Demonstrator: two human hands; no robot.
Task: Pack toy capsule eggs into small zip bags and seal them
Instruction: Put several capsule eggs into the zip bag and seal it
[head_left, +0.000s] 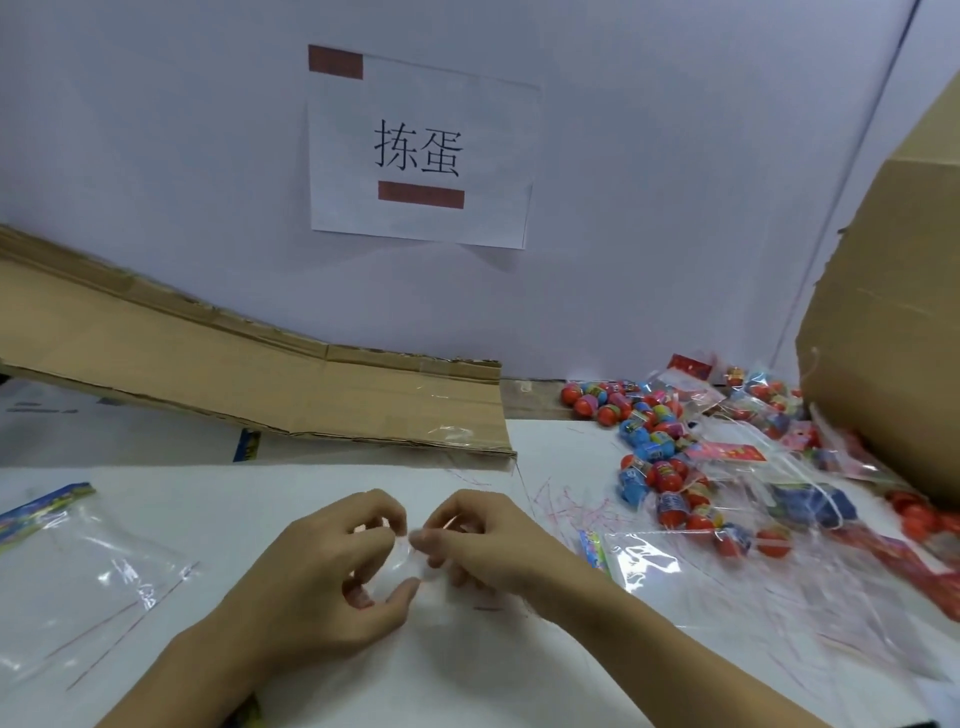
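Observation:
My left hand (332, 566) and my right hand (478, 540) meet over the middle of the white table (363, 483). Between their fingertips they pinch a small clear zip bag (410, 558); it is almost transparent and partly hidden by fingers, and I see no egg inside it. A heap of toy capsule eggs (654, 457), red, blue and multicoloured, lies at the right, some loose and some inside clear bags. A flat empty zip bag (644, 566) lies just right of my right hand.
A larger clear bag with a printed header (88, 566) lies at the left. A flattened cardboard sheet (249, 384) leans against the back wall. A big cardboard box (888, 338) stands at the far right. A paper sign (421, 150) hangs on the wall.

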